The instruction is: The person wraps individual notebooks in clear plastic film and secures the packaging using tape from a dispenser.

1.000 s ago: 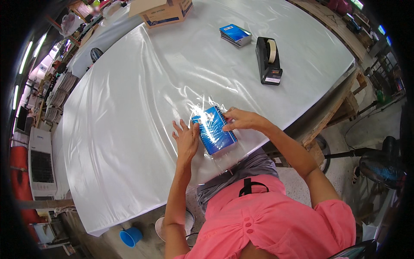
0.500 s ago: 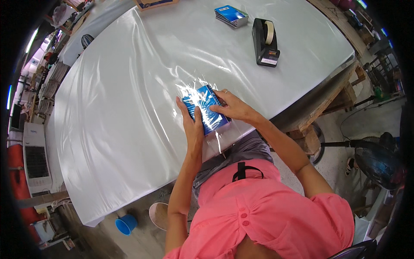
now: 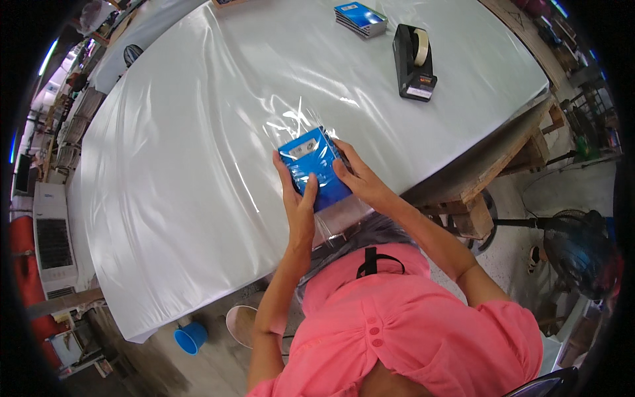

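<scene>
A stack of blue spiral-bound notebooks (image 3: 327, 178) sits inside a clear plastic bag (image 3: 290, 123) near the front edge of the table. My left hand (image 3: 299, 198) grips its left side, thumb lying on the cover. On the opposite side, by the spiral binding, my right hand (image 3: 358, 173) clasps the bundle with its thumb on top. Loose, shiny film sticks out beyond the far end of the notebooks and also hangs at the near end. Most of my fingertips are hidden under the bundle.
Plastic sheeting covers the table (image 3: 178, 198). Toward the far right stand a black tape dispenser (image 3: 415, 63) and another stack of blue notebooks (image 3: 360, 18). A blue bucket (image 3: 190, 338) is on the floor at left, a black fan (image 3: 577, 255) at right.
The bagged notebooks have tilted, so glare has left most of the cover. My right hand has shifted slightly down along the side, and both hands keep their hold.
</scene>
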Available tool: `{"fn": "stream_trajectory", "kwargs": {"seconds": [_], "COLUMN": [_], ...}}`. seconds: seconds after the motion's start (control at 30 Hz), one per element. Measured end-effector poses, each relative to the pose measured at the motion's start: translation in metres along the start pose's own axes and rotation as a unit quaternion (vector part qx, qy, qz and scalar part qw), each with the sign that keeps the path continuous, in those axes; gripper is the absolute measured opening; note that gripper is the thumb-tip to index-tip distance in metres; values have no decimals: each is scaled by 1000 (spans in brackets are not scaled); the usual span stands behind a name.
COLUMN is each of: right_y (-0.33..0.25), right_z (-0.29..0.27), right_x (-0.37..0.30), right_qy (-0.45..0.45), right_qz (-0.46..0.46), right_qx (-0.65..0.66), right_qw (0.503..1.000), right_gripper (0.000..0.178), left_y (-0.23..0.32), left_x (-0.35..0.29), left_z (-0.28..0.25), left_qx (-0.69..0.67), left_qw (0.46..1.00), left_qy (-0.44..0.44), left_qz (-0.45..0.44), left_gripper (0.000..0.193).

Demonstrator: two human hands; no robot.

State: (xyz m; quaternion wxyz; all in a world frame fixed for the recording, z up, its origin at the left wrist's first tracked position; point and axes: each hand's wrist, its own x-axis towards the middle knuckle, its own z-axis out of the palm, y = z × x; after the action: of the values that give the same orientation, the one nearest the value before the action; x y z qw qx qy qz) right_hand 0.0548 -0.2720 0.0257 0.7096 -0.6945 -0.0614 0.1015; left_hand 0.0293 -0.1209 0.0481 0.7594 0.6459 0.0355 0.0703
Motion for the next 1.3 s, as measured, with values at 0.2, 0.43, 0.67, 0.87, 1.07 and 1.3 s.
{"fn": "stream_trajectory", "kwargs": {"seconds": [0.2,0.43,0.67,0.87,1.07,1.3], "right_y": [-15,-24,-7,-8,-33,-30], "right_z": [-5,-4,1,0,-18,-10], "right_x": [-5,3,19,22,18,15], "right_qy": [-69,-152,-160,-172,-79,-77], "right_qz": [-48,-128,-167,-143,-257,-318], "right_qx": [197,132,-38,-44,54,-73], "right_qw": [977,971,972,974,962,942], "right_gripper": [88,103,99,104,93,54], "left_y": [10,29,-4,1,6,-5], "left_x": [-4,7,19,15,7,5], "left_z": [-13,-26,-31,-26,-52,-72], "left_qx": [-77,125,71,31,-12,54], "left_qw": [994,984,987,994,990,976], "left_qy": [4,-85,-75,-56,-33,-24], "left_qz": [79,93,125,92,137,208], "left_gripper": [105,130,127,131,107,57]}}
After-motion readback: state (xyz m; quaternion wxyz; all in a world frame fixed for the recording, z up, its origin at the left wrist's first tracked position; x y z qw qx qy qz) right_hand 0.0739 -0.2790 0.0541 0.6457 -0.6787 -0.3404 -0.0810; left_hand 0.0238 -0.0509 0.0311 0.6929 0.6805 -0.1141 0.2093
